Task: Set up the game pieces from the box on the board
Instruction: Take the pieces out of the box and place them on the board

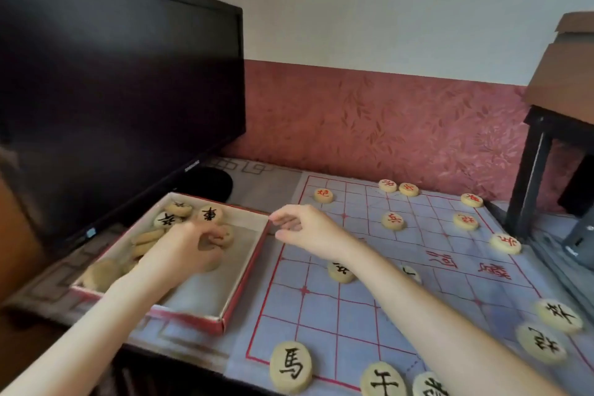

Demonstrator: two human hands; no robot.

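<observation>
Head view: the box (247, 270), red-rimmed and open, sits on the counter (266, 180) left of the board (321, 315), their sides touching. The left hand (189, 247) reaches into the box, fingers curled round a tan piece (226, 235). Three pieces lie face up behind it. More are stacked at the left wall, too blurred to count. The right hand (305, 228) hovers over the board's left edge just beside the box wall, fingers loosely bent, holding nothing.

Seven red pieces (392, 221) stand on the far half and seven black pieces (291, 366) on the near half, two of them partly under the right forearm. Bare squares lie between the groups. A monitor (112, 90) crowds the box's far side, and a dark stand (530, 177) borders the board's right edge.
</observation>
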